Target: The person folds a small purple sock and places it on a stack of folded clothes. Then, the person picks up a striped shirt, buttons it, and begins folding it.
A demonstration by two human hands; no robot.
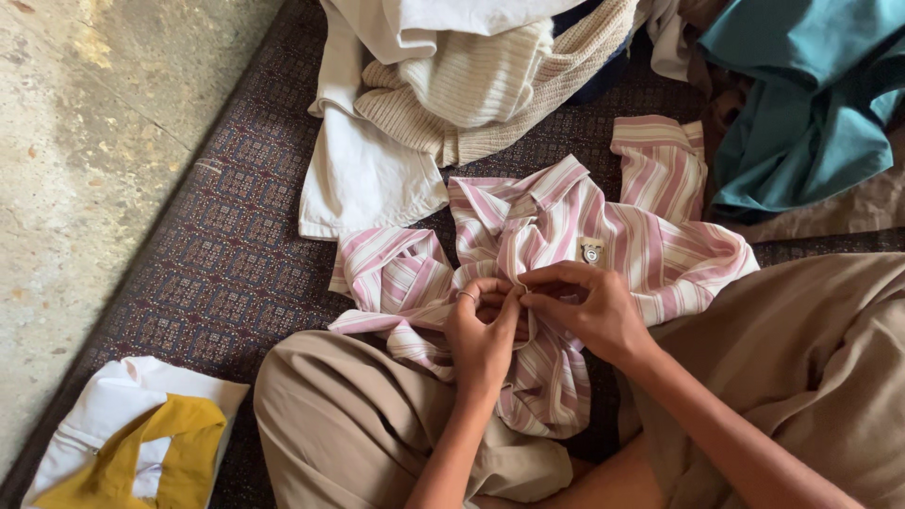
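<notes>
Both hands met at the middle of a pink striped shirt [556, 254], left hand [481, 335] and right hand [589, 306] pinched shut on its front, shirt spread on the patterned rug [226, 254], cream clothes pile [452, 85] at the far edge

A dark patterned rug [226, 254] covered the concrete floor [85, 141]. On it lay a pink striped shirt [650, 245], cream garments [443, 104], teal cloth [801, 113] and a white-and-yellow garment [141, 443].
</notes>
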